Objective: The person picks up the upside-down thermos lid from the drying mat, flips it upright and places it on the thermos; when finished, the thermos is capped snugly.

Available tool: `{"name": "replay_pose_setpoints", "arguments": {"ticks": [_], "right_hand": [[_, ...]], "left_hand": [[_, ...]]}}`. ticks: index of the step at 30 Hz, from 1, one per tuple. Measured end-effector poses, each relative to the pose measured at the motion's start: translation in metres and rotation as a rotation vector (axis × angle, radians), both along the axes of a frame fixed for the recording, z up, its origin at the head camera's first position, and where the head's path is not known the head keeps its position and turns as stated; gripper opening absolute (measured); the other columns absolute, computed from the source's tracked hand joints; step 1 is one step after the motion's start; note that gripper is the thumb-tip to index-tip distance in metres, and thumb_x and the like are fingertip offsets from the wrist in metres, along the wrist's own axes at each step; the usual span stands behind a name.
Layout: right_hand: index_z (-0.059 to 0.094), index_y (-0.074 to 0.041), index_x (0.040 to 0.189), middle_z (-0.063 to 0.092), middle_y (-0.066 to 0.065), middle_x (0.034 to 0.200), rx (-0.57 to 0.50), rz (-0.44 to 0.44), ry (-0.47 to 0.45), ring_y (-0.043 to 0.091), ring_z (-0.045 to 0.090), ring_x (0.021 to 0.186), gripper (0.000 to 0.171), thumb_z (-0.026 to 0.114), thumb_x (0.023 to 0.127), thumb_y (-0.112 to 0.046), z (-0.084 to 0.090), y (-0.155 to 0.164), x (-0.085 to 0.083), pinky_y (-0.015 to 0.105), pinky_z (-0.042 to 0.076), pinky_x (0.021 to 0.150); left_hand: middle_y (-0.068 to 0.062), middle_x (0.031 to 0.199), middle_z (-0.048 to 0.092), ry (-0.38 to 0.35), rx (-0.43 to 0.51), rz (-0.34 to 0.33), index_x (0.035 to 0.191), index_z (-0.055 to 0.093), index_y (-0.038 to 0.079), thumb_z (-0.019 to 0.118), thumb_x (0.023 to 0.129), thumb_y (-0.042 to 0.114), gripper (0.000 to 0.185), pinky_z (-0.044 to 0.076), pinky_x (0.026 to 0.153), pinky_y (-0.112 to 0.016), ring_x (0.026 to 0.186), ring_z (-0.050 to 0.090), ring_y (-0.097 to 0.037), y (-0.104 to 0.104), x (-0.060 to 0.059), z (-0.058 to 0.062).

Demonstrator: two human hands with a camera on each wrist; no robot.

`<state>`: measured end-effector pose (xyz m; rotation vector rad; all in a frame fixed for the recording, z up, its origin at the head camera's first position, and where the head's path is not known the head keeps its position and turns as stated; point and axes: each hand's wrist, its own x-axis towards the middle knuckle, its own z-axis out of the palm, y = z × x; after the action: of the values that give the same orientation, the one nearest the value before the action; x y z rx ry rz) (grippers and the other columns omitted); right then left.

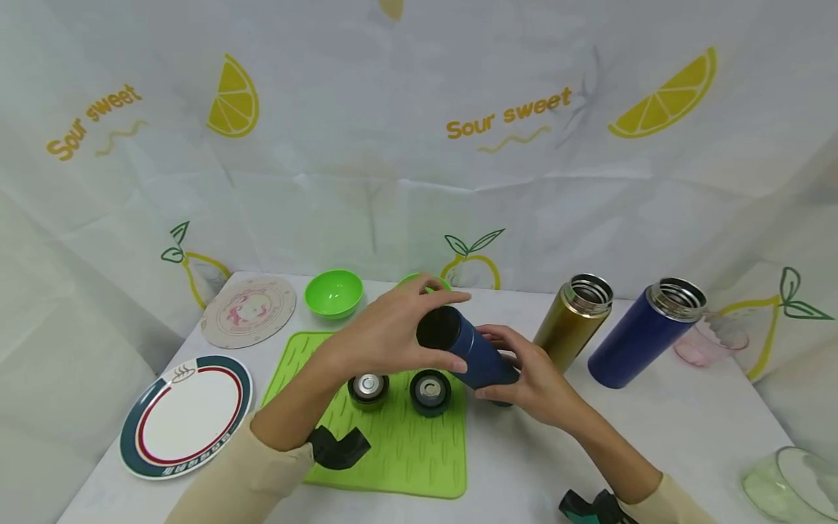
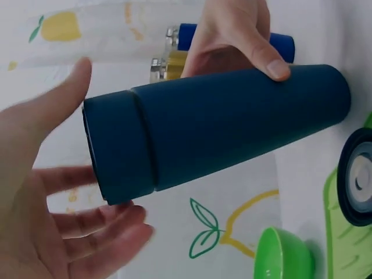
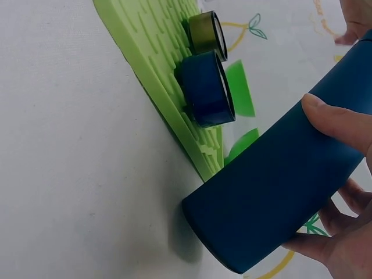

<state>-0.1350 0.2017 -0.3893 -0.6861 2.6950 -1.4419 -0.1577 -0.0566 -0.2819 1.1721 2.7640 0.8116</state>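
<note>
While right hand (image 1: 533, 375) grips the dark blue flask (image 1: 474, 353) body, left hand (image 1: 386, 335) spreads open at its cap end, flask tilted up-left off the tabletop (image 1: 537, 466).

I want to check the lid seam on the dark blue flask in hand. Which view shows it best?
The left wrist view: the flask fills the frame side-on, lid seam plain. The head view shows it small, end-on, between both hands. The right wrist view shows only its base end.
</note>
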Motion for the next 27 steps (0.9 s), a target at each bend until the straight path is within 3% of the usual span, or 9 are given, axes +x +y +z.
{"name": "replay_pose_setpoints", "arguments": {"ticks": [3, 5, 7, 11, 16, 19, 22, 27], "right_hand": [[0.048, -0.019, 0.145, 0.058, 0.013, 0.143, -0.006, -0.008, -0.010, 0.037, 0.058, 0.130, 0.083, 0.091, 0.075, -0.016, 0.000, 0.000, 0.001, 0.065, 0.050, 0.105], [0.048, -0.019, 0.145, 0.058, 0.013, 0.143, -0.010, -0.011, -0.012, 0.037, 0.058, 0.130, 0.083, 0.091, 0.075, -0.014, -0.001, 0.001, 0.000, 0.065, 0.050, 0.105], [0.048, -0.019, 0.145, 0.058, 0.013, 0.143, -0.011, -0.013, -0.010, 0.037, 0.058, 0.130, 0.083, 0.091, 0.074, -0.013, 0.000, 0.002, 0.000, 0.065, 0.050, 0.105], [0.049, -0.017, 0.144, 0.059, 0.014, 0.141, 0.000, -0.014, 0.004, 0.038, 0.059, 0.129, 0.083, 0.092, 0.073, -0.013, 0.000, 0.003, 0.001, 0.064, 0.052, 0.103], [0.050, -0.015, 0.143, 0.059, 0.016, 0.142, 0.017, -0.015, 0.027, 0.039, 0.060, 0.128, 0.084, 0.093, 0.071, -0.014, 0.000, 0.001, 0.003, 0.063, 0.052, 0.102], [0.050, -0.015, 0.144, 0.059, 0.016, 0.143, 0.017, -0.018, 0.030, 0.039, 0.060, 0.128, 0.085, 0.093, 0.071, -0.012, 0.000, 0.001, 0.004, 0.063, 0.052, 0.103], [0.049, -0.015, 0.144, 0.059, 0.016, 0.143, 0.013, -0.022, 0.022, 0.039, 0.060, 0.128, 0.085, 0.093, 0.071, -0.011, 0.000, 0.001, 0.004, 0.064, 0.051, 0.103], [0.049, -0.015, 0.144, 0.059, 0.015, 0.142, 0.003, -0.028, 0.025, 0.039, 0.060, 0.128, 0.085, 0.093, 0.071, -0.012, 0.001, 0.001, 0.004, 0.064, 0.053, 0.101]], "left_hand": [[-0.001, 0.131, 0.064, 0.029, -0.031, 0.142, 0.137, 0.064, 0.024, 0.080, 0.077, 0.063, 0.073, 0.057, 0.091, -0.037, 0.111, 0.066, -0.019, 0.003, 0.002, -0.002], [0.000, 0.125, 0.068, 0.056, -0.025, 0.151, 0.131, 0.068, 0.021, 0.079, 0.078, 0.063, 0.069, 0.057, 0.087, -0.035, 0.106, 0.067, -0.019, 0.005, 0.002, -0.002], [0.000, 0.122, 0.069, 0.077, -0.017, 0.108, 0.130, 0.070, 0.021, 0.081, 0.079, 0.058, 0.065, 0.056, 0.085, -0.033, 0.104, 0.066, -0.016, 0.005, 0.000, 0.000], [0.003, 0.120, 0.067, 0.090, -0.002, -0.065, 0.134, 0.069, 0.024, 0.086, 0.080, 0.041, 0.060, 0.052, 0.082, -0.028, 0.103, 0.062, -0.013, 0.000, -0.002, 0.004], [0.000, 0.131, 0.063, 0.063, 0.034, -0.237, 0.134, 0.069, 0.022, 0.089, 0.079, 0.020, 0.059, 0.051, 0.101, -0.033, 0.123, 0.058, -0.017, -0.007, -0.002, 0.007], [-0.003, 0.136, 0.062, 0.055, 0.036, -0.267, 0.134, 0.069, 0.021, 0.088, 0.078, 0.014, 0.059, 0.048, 0.108, -0.036, 0.129, 0.056, -0.019, -0.007, -0.002, 0.007], [-0.005, 0.140, 0.060, 0.040, 0.028, -0.232, 0.137, 0.067, 0.021, 0.088, 0.079, 0.014, 0.062, 0.048, 0.109, -0.038, 0.131, 0.055, -0.021, -0.006, -0.001, 0.006], [-0.004, 0.129, 0.060, 0.004, 0.033, -0.047, 0.143, 0.061, 0.025, 0.086, 0.082, 0.037, 0.067, 0.050, 0.094, -0.036, 0.115, 0.057, -0.020, -0.001, 0.005, 0.001]]}}
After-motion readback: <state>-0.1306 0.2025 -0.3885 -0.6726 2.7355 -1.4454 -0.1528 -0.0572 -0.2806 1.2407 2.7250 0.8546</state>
